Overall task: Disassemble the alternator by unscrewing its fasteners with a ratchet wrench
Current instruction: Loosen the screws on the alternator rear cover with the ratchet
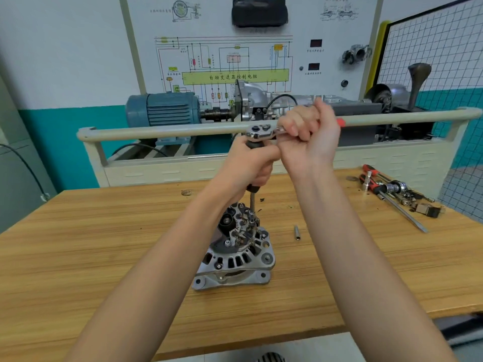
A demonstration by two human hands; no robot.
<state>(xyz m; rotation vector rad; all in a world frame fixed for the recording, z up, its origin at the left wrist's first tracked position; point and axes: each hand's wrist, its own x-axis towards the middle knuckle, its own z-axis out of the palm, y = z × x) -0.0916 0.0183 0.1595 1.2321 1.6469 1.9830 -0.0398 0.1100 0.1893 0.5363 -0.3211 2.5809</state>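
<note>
While the left hand (251,163) grips the extension, the right hand (308,134) clasps the ratchet wrench (261,131) above the alternator (235,254).

On the far wall stands a white teaching board (251,48) with a wiring diagram. Across its middle runs a yellow-green box (235,77) with dark Chinese characters, which read 自动变速器控制电脑. Smaller captions sit beside the drawings at the top of the board and under two dark little displays (315,43) on its right side, but they are too small and blurred to read.
</note>
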